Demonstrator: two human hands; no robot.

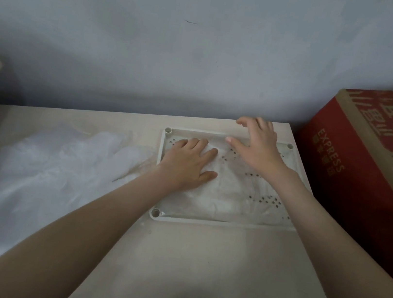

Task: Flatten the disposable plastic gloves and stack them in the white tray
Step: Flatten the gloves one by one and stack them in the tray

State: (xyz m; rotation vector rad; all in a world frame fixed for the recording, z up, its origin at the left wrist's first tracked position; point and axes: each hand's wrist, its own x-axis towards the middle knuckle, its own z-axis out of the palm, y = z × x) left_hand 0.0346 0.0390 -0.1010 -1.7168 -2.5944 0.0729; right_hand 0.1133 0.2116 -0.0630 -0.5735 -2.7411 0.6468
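Looking down on a beige table [198,264] and a red carton [363,189] at its right edge; seeing a loose heap of plastic gloves [47,167] at left, the white tray [217,224] at right (flattened gloves [229,197] lying inside); pressing those with left hand [188,165], touching them with right hand [259,148], both with fingers spread.

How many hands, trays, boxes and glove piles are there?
Hands: 2, left hand and right hand
White tray: 1
Red box: 1
Glove piles: 2, loose pile on the table and flat stack in the tray
Total: 6
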